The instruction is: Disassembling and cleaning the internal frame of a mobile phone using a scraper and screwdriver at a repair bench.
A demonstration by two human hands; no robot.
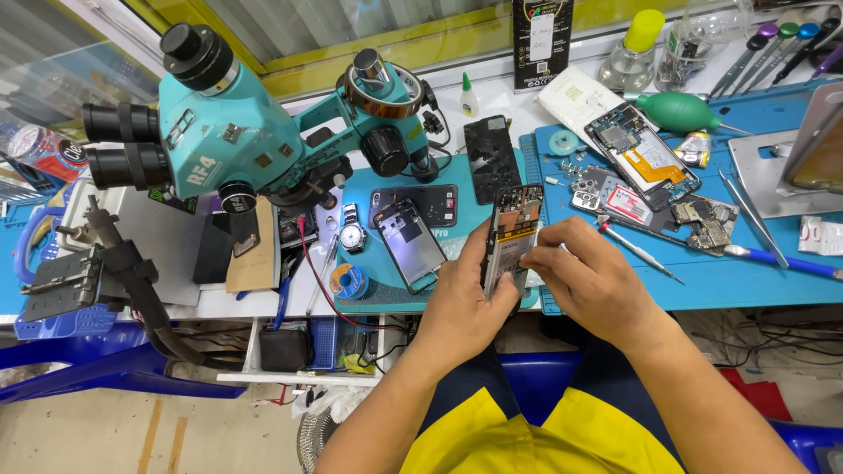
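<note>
Left hand (465, 307): curled around the lower edge of an opened phone (512, 239), held upright so its exposed boards face the viewer. Right hand (587, 276): fingertips pinched at the phone's right side, mid-frame. At 9 o'clock, a glossy back cover (409, 243) lies flat on a teal mat (369, 298). At 2 o'clock, a second gutted phone (641, 155) beside slim metal tweezers (746, 215). At 10 o'clock, a turquoise microscope (219, 123) on the desk (167, 254).
</note>
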